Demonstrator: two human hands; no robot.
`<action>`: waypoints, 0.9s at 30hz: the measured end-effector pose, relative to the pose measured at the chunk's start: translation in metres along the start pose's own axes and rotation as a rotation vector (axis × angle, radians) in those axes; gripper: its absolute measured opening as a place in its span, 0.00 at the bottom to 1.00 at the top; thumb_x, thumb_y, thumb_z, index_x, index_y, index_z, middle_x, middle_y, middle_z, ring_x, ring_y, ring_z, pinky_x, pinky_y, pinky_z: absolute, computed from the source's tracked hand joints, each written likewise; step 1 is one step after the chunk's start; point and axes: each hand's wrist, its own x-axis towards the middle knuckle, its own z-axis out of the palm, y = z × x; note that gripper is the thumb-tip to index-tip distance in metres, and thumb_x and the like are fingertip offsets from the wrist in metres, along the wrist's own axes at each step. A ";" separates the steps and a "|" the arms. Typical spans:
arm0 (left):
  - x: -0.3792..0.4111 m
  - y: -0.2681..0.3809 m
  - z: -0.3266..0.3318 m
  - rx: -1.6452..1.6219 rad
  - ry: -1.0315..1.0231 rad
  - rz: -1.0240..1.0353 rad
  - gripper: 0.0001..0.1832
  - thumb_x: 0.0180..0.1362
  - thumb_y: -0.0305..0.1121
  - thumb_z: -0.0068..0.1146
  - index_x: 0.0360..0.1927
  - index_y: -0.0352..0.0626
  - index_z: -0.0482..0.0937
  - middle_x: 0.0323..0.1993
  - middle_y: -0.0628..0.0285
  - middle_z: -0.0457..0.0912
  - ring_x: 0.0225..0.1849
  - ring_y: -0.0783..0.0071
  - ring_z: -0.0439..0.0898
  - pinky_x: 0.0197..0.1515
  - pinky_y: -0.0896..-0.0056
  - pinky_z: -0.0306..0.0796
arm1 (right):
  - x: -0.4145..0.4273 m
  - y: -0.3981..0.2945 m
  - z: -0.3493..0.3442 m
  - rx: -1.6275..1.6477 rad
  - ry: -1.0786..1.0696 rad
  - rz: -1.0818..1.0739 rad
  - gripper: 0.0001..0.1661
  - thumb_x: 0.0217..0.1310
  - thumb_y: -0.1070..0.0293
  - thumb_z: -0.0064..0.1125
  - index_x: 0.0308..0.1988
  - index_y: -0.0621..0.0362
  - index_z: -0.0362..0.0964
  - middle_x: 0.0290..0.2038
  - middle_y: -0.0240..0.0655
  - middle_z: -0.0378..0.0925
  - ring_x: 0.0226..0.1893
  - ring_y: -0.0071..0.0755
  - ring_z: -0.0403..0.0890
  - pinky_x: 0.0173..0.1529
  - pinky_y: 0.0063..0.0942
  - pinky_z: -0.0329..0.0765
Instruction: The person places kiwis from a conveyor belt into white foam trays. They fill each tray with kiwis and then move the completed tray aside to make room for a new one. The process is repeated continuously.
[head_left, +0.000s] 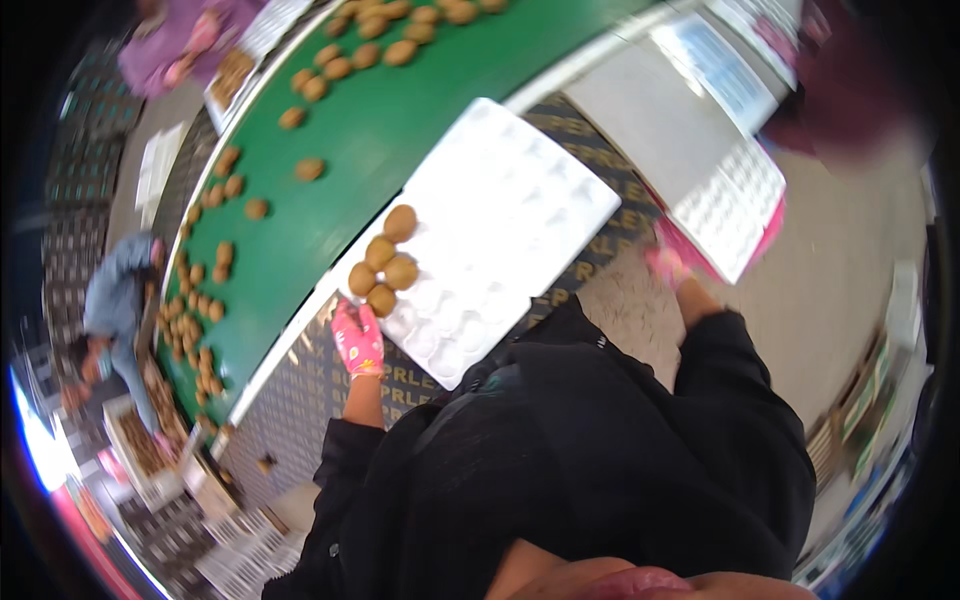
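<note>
My left hand (358, 341), in a pink flower-patterned glove, is at the lower left corner of a white moulded tray (510, 187). Its fingertips are close to the lowest of several brown kiwifruit (380, 256) sitting in the tray's hollows; whether they touch the tray or fruit is not clear. My right hand (670, 264), in a pink glove and blurred, is out to the right, beside a pink-edged container (694, 247) with a white dimpled tray (733, 202) in it. Its fingers are partly hidden, and I cannot tell what it grips.
Beyond the tray a green conveyor belt (352, 135) carries many loose kiwifruit (309, 169). Across it, a person in purple (184, 45) and one in blue (124, 292) stand near crates of fruit. At the upper right is a maroon sleeve (847, 97) beside stacked trays.
</note>
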 end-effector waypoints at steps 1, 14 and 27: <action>-0.006 -0.005 0.005 -0.196 -0.044 -0.152 0.26 0.69 0.45 0.57 0.56 0.29 0.75 0.48 0.39 0.82 0.51 0.48 0.82 0.56 0.56 0.73 | -0.021 0.001 0.014 -0.215 -0.224 -0.008 0.15 0.72 0.55 0.53 0.42 0.52 0.80 0.31 0.32 0.80 0.32 0.32 0.81 0.37 0.33 0.80; -0.044 -0.025 -0.001 -0.832 -0.163 -0.918 0.26 0.73 0.56 0.49 0.27 0.45 0.76 0.15 0.64 0.78 0.11 0.75 0.75 0.12 0.78 0.63 | 0.220 -0.536 0.238 -1.108 0.266 -0.768 0.50 0.56 0.53 0.73 0.73 0.46 0.58 0.75 0.47 0.56 0.66 0.55 0.71 0.67 0.46 0.73; -0.054 -0.013 -0.009 -0.830 -0.179 -0.759 0.23 0.76 0.48 0.48 0.29 0.43 0.77 0.15 0.65 0.77 0.10 0.79 0.72 0.12 0.77 0.62 | 0.334 -0.540 0.284 -1.452 0.394 -0.773 0.48 0.50 0.36 0.72 0.68 0.34 0.68 0.75 0.50 0.49 0.66 0.63 0.70 0.68 0.49 0.72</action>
